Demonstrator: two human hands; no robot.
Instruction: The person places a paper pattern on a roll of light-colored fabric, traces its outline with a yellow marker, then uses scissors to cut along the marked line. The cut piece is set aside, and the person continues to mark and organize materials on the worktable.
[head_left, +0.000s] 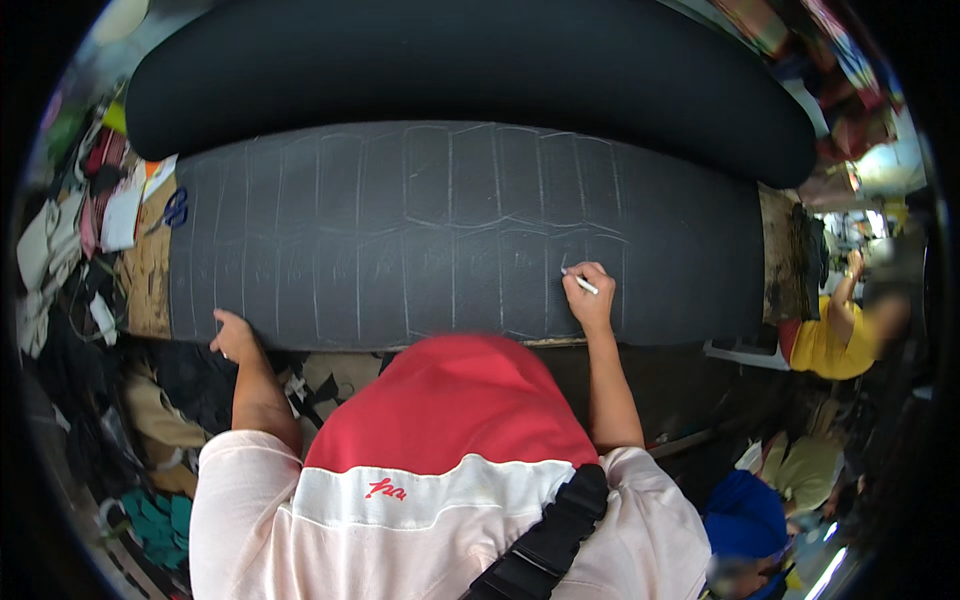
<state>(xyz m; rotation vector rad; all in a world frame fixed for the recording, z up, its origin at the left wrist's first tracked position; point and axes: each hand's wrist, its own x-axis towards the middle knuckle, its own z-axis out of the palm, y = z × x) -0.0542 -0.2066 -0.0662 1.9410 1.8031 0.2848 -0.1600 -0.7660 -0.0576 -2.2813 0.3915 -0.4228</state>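
Black sheet material covers the bench before me, drawn over with pale lines that form rows of tall panels with small marks in them. My right hand grips a slim white marking pen, its tip at the sheet inside a panel right of the middle. At the sheet's near left edge rests my left hand, fingers apart and holding nothing. Blue-handled scissors lie by the left end of the sheet, their blades hard to make out.
A thick black roll spans the bench's far side. Bare wood shows at the left end, beside papers and heaped cloth. Fabric scraps lie on the floor. To the right are a person in yellow and another in blue.
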